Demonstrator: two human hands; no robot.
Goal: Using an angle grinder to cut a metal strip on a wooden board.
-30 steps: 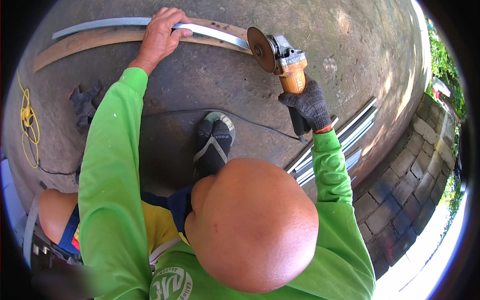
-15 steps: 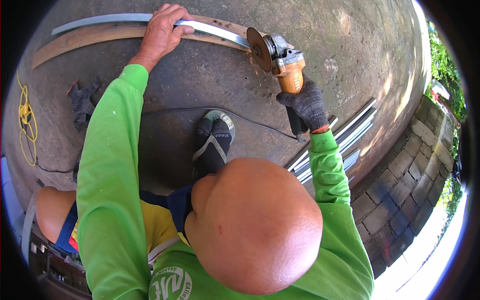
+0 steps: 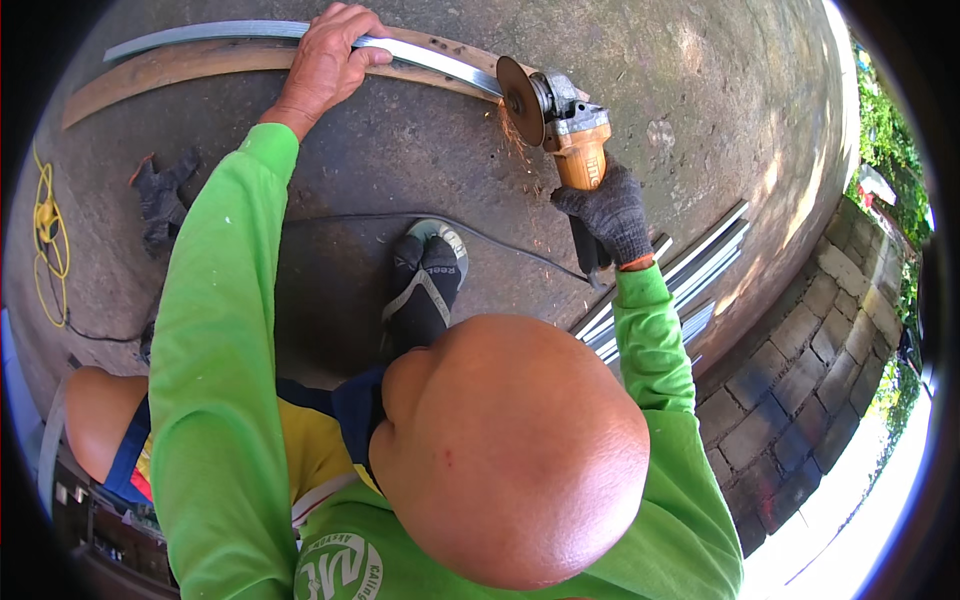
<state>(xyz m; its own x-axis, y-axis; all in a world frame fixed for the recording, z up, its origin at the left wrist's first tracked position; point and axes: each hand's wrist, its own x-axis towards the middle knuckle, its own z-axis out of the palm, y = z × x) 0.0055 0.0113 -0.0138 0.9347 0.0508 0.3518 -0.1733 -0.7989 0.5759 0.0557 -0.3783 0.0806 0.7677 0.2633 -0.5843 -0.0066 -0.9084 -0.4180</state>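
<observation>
My bare left hand (image 3: 335, 55) is closed around a thin silvery metal profile (image 3: 450, 68), holding it down along a wooden plank (image 3: 185, 70) on the floor. In a dark knit glove, my right hand (image 3: 612, 212) grips the body of an orange angle grinder (image 3: 580, 150). The grinder's cutting disc (image 3: 520, 102) stands upright at the right end of the profile. Orange sparks (image 3: 514, 135) fall below the disc. The exact contact point is hidden behind the disc.
A black cord (image 3: 480, 238) runs from the grinder past my foot (image 3: 430, 275) in a sandal. Several metal profiles (image 3: 700, 262) lie to the right, before a block wall (image 3: 790, 390). At left are a dark glove (image 3: 160, 200) and a yellow cord (image 3: 47, 225).
The spark stream below the disc has grown longer and denser. Both hands keep their grips, and the grinder has barely shifted in the picture.
</observation>
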